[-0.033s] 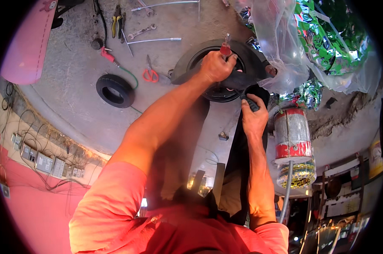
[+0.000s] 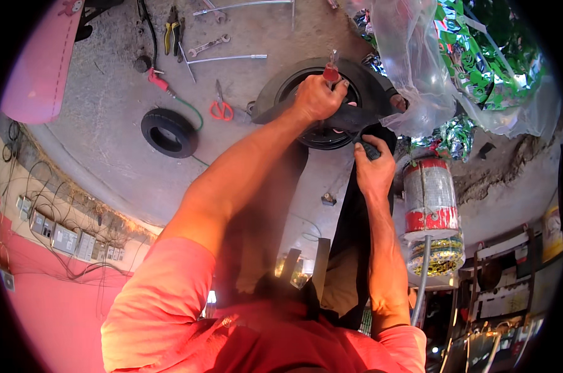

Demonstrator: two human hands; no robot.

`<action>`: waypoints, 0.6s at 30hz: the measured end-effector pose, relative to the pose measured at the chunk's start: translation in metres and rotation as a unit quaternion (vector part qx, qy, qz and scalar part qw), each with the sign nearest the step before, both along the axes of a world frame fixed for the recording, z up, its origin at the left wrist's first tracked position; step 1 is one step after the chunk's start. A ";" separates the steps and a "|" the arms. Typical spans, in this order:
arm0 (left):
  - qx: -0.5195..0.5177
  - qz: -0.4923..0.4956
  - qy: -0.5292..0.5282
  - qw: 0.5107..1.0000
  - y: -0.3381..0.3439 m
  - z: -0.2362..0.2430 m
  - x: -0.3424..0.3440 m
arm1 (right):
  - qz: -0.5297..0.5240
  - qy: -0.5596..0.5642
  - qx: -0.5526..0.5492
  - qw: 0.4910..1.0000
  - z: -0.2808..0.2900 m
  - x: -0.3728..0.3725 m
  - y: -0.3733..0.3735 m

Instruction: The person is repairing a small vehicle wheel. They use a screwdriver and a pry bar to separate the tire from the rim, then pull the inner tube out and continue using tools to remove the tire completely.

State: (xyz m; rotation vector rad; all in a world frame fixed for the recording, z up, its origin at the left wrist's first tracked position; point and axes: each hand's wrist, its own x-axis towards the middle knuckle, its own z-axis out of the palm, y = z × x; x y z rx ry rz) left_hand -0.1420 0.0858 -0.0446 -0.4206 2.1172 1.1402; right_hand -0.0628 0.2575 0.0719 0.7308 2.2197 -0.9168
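Note:
A wheel with a black tyre (image 2: 281, 79) and black rim lies on the floor at top centre, a flattened black rubber piece, maybe an inner tube, across it. My left hand (image 2: 322, 96) is closed on a red-handled tool (image 2: 331, 71) over the rim, its shiny end pointing up. My right hand (image 2: 376, 161) is closed on a black-handled tool (image 2: 368, 147) at the lower right of the wheel, its tip hidden against the rubber. Left of the wheel lie orange-handled scissors (image 2: 221, 109) and a small loose tyre (image 2: 169, 132).
Pliers (image 2: 167, 37), a spanner (image 2: 209, 45), metal bars (image 2: 228, 59) and a red air nozzle (image 2: 158, 81) lie beyond. Plastic sheeting (image 2: 412, 74) and green foil (image 2: 493, 56) crowd the upper right. A red-and-silver cylinder (image 2: 430, 196) stands beside my right arm; cables (image 2: 57, 205) run along the left wall.
My right hand and forearm have shifted very slightly to the right with the black-handled tool. My left hand has not visibly moved.

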 end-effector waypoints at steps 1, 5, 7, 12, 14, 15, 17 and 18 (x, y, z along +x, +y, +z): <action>0.003 -0.003 -0.005 1.000 -0.003 0.001 0.001 | 0.056 -0.030 0.020 0.998 -0.003 -0.010 0.001; 0.027 -0.019 -0.008 0.999 -0.006 0.010 0.008 | 0.253 -0.171 0.046 0.951 -0.006 -0.066 -0.029; 0.039 0.005 0.014 0.999 -0.005 0.006 0.015 | 0.307 -0.194 0.047 0.931 -0.022 -0.068 -0.043; 0.036 0.068 -0.016 0.997 -0.011 -0.021 -0.018 | 0.344 -0.211 -0.007 0.915 -0.040 -0.138 -0.053; 0.046 0.070 0.008 0.996 -0.011 -0.025 -0.012 | 0.368 -0.231 -0.016 0.900 -0.053 -0.141 -0.057; 0.036 0.059 -0.001 0.998 -0.009 -0.027 -0.012 | 0.369 -0.230 -0.016 0.900 -0.057 -0.142 -0.057; 0.023 0.034 -0.016 0.999 -0.004 -0.029 -0.016 | 0.369 -0.228 -0.011 0.901 -0.061 -0.146 -0.055; 0.019 0.041 -0.024 0.999 0.000 -0.032 -0.015 | 0.378 -0.255 -0.015 0.890 -0.061 -0.151 -0.054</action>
